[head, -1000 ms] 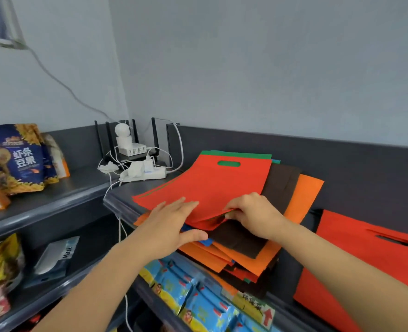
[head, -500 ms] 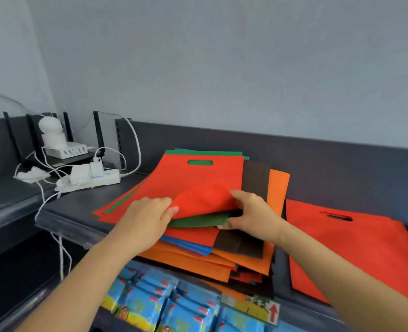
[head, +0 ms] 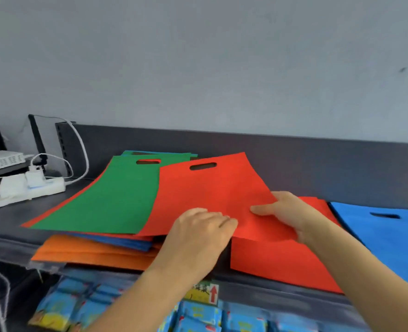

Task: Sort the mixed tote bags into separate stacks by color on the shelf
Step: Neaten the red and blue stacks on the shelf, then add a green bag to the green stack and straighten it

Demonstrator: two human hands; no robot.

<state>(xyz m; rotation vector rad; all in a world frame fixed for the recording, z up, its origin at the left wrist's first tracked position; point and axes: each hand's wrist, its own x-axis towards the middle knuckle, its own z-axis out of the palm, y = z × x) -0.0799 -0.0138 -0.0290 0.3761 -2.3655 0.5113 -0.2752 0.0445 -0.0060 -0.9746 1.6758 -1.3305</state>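
A red tote bag (head: 210, 190) with a cut-out handle is lifted off the mixed pile, its near edge held by both hands. My left hand (head: 198, 236) grips that edge from the left, fingers curled over it. My right hand (head: 286, 212) pinches the bag's right corner, thumb on top. Under it a green bag (head: 102, 200) tops the mixed pile, with blue (head: 116, 242) and orange bags (head: 90, 252) sticking out below. To the right lies a stack of red bags (head: 277, 259), and further right a blue bag (head: 385, 231).
The bags lie on a dark grey shelf (head: 4, 219) with a raised back panel (head: 318, 164). A white power strip with plugs and cables (head: 30, 185) and a white router (head: 1, 159) stand at the left. Blue snack packs (head: 198, 315) fill the shelf below.
The red bag, curled up at one corner before, has come off the pile and moved right, baring the green bag beneath. Both hands shifted right with it, and the view swung right.
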